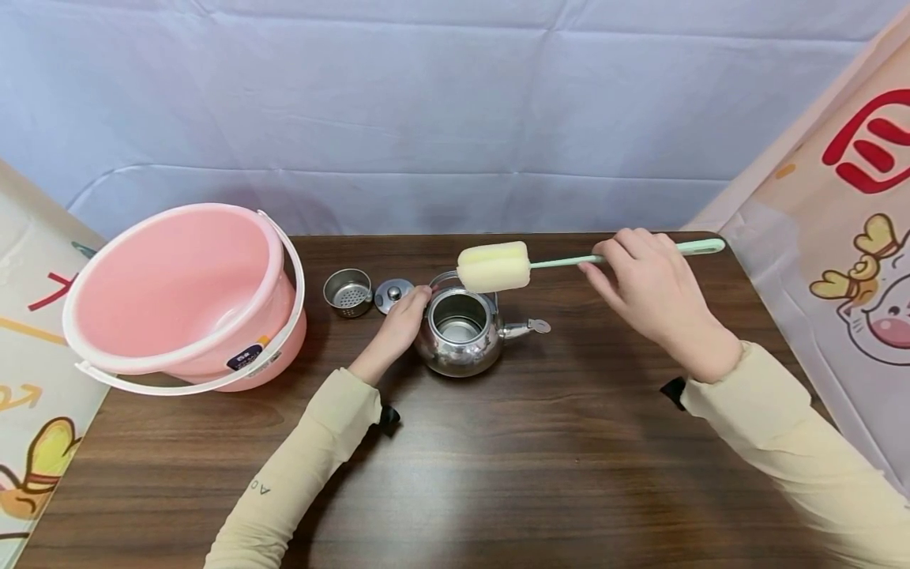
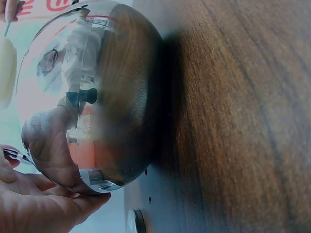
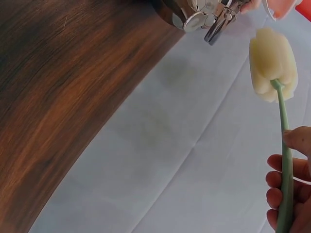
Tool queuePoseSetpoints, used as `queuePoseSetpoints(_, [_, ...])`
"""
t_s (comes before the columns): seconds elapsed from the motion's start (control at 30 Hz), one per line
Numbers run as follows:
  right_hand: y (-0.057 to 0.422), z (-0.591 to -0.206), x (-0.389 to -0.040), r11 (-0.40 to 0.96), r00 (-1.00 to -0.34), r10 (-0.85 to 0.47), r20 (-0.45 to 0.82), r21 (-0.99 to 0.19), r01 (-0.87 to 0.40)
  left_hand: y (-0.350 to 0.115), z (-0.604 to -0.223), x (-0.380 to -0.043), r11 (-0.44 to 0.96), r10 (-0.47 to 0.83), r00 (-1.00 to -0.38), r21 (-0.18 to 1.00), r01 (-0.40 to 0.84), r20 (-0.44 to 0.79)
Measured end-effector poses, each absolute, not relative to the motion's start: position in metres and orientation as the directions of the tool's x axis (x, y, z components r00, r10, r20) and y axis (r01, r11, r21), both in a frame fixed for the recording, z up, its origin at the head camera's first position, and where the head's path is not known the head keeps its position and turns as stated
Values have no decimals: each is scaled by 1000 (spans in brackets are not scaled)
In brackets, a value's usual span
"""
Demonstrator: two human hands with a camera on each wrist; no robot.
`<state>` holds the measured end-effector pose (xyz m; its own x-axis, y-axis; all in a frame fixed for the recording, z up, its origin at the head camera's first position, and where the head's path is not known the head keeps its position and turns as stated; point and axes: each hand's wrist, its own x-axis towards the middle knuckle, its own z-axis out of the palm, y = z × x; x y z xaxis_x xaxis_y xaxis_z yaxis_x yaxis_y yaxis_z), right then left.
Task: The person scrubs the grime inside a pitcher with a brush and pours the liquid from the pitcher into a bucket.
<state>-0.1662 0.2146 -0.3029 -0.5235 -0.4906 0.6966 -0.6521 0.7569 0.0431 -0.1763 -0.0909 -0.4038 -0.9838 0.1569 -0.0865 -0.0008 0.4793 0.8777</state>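
Note:
A shiny steel teapot [image 1: 460, 340] stands upright on the table, lidless, its open mouth facing up and its spout to the right. My left hand [image 1: 405, 318] holds it at the left side, by the rim and handle; the left wrist view shows fingers [image 2: 43, 182] against the rounded body. My right hand [image 1: 650, 288] grips the green handle of a sponge bottle brush [image 1: 494, 267], held level in the air. Its pale yellow sponge head hangs above the back right of the pot's mouth, outside the pot.
Left of the pot lie a steel lid [image 1: 393, 294] with a knob and a perforated steel strainer [image 1: 348, 293]. A large pink bucket [image 1: 284, 348] with a white handle stands at the left of the wooden table [image 1: 498, 474]. Cloth backdrops [image 1: 426, 118] surround the table.

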Motion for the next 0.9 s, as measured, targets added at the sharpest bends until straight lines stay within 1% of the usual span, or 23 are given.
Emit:
queuePoseSetpoints(0.07, [213, -303, -167, 753, -511, -495, 703, 54, -656, -91, -404, -176, 481, 156, -984, 877, -4, -90])
queuePoseSetpoints(0.3, [208, -303, -167, 739, -498, -542, 677, 101, -667, -91, -404, -177, 490, 159, -983, 872, -3, -93])
queuePoseSetpoints(0.47, [204, -305, -169, 723, -476, -556, 681, 114, -682, -91, -405, -178, 484, 168, -981, 875, 1, -92])
queuePoseSetpoints(0.9, [197, -308, -169, 694, -453, -617, 644, 173, -698, -91, -405, -178, 487, 161, -982, 873, -11, -102])
